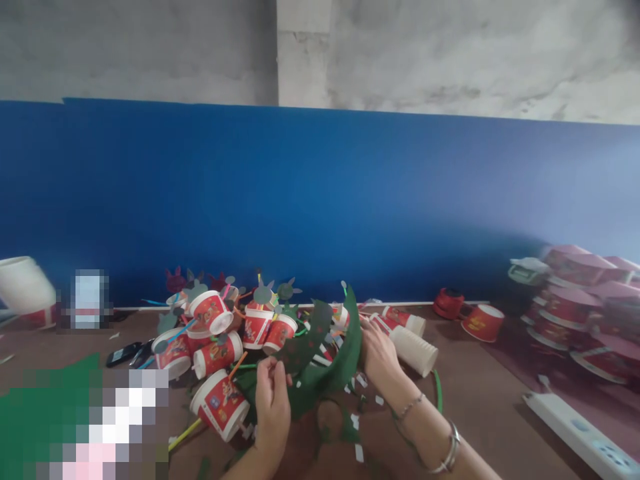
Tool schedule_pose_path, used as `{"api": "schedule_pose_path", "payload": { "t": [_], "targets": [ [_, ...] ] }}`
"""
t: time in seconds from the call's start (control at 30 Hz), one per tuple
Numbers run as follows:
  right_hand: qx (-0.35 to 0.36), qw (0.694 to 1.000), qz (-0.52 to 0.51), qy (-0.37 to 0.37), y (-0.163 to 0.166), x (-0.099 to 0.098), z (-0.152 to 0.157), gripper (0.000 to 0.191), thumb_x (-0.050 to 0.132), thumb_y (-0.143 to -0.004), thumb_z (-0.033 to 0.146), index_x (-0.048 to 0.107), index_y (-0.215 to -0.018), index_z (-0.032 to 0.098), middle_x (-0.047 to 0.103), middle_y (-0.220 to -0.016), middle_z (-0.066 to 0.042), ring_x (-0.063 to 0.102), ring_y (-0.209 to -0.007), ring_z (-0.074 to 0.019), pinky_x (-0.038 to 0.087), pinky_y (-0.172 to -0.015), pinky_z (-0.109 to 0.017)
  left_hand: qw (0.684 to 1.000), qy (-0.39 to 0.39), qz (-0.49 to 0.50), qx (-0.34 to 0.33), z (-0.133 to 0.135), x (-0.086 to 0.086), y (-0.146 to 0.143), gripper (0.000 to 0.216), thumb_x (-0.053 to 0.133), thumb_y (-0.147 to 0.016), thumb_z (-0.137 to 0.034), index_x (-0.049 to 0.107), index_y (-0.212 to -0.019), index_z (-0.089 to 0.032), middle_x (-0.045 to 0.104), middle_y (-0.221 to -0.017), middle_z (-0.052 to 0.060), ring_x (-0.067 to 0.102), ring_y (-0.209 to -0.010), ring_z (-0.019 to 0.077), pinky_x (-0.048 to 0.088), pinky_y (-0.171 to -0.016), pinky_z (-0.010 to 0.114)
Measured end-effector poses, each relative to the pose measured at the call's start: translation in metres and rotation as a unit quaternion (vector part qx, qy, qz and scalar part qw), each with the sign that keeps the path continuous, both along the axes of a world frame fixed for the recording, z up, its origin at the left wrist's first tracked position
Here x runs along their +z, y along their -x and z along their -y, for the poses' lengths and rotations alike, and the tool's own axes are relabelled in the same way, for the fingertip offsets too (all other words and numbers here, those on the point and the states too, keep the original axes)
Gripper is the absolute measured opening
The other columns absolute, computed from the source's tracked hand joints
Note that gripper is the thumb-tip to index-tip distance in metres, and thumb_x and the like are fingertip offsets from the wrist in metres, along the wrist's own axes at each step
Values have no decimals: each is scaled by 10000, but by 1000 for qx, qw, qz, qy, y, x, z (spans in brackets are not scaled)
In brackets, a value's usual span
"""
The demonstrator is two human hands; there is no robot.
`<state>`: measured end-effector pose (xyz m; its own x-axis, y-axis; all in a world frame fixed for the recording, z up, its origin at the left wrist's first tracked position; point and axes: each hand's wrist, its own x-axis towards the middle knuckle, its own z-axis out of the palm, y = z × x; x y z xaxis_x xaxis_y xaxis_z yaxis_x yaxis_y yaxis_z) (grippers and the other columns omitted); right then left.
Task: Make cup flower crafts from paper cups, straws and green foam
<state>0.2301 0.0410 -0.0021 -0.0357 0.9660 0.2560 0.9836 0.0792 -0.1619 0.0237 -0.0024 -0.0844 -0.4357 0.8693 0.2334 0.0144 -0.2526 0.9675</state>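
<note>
My left hand point(273, 400) pinches the lower end of a dark green felt sheet point(320, 363) with holes cut out of it. My right hand point(379, 355) grips the same sheet's upper right edge, fingers curled round it; bracelets sit on that wrist. The sheet arches up between both hands above the brown table point(480, 400). Just left of my left hand lies a red and white paper cup point(220, 403) on its side. Behind the sheet is a heap of several such cups point(215, 327) with coloured straws and felt flowers stuck in them.
A white ribbed cup stack point(413, 348) lies right of my right hand. A red cup point(483, 322) and a red tool point(449, 302) sit farther back. Stacked red lids point(575, 313) fill the right side, a white power strip point(580, 433) lies front right. A blue board point(320, 200) backs the table.
</note>
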Motion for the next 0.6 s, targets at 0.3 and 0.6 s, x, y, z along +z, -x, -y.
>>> {"api": "schedule_pose_path", "payload": {
  "t": [0.3,0.6],
  "targets": [
    [-147,976,-135,-94,-37,24,-17,352,536,-704,166,615,-1047,168,660,-888,-112,576,-888,-276,405,-732,-344,1000,5,-3,-3,0,7,-1,331,471,-816,-534,485,-839,-204,447,-611,-56,464,-544,128,381,-528,241],
    [106,750,-639,134,-1,25,-6,344,720,-613,315,602,-902,169,561,-532,53,443,-411,-73,309,-402,-182,999,15,16,-41,-1,8,-3,359,522,-771,-547,506,-821,-192,442,-594,-56,445,-521,121,369,-494,230]
  ]
}}
